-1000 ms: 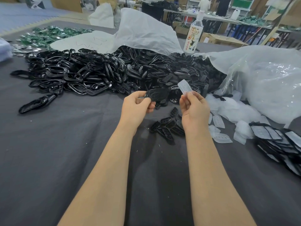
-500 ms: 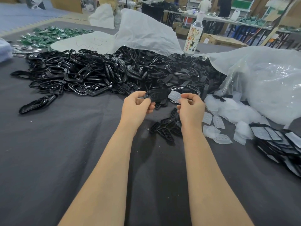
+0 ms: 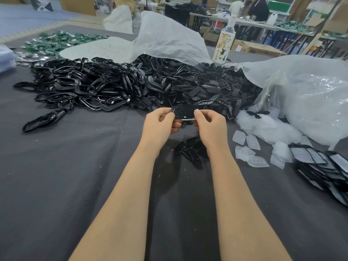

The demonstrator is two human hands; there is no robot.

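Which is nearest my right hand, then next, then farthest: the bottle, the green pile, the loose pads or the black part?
1. Black part: pinched by the right hand itself.
2. Loose pads: on the cloth just to the hand's right.
3. Bottle: standing behind the black heap, toward the back.
4. Green pile: far back on the left.

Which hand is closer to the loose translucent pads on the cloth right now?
Right. The right hand pinches the black part just left of the translucent pads; the left hand grips its other end, farther left.
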